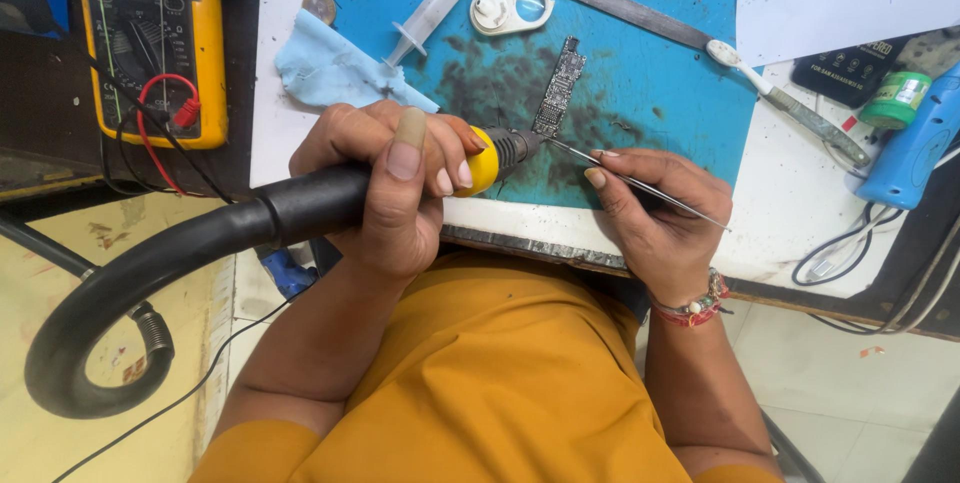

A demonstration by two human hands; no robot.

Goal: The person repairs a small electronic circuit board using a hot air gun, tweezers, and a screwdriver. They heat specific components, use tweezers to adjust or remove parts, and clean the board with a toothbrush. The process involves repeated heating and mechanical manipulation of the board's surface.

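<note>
The left hand [400, 188] is wrapped around the black handle of a hot-air tool [330, 201], fingers curled over the top and thumb lying along the barrel. The tool's yellow collar and dark nozzle project just past the fingertips. A thick black hose [130, 288] runs from the handle, back past the left wrist, and loops below it.

The right hand [660, 218] pinches a pair of thin metal tweezers [640, 186] between thumb and fingers. The tweezer tips point toward the left hand and end just beside the nozzle.

A narrow circuit board [558, 88] lies directly ahead of both hands, on a blue work mat [660, 73] stained with dark residue. The board's near end is just beside the nozzle and the tweezer tips; whether either touches it cannot be told.

Beyond the left hand lie a light blue cloth [330, 68], a plastic syringe [440, 1] and a small white magnifier [512, 7]. Beyond the right hand lie a long metal file [610, 5] and a white-handled tool [785, 103]. Well to the outside of the left hand sits a yellow multimeter [150, 43] with red and black leads. To the outside of the right hand are a small green-labelled jar [897, 98] and a blue tool [915, 148].
</note>
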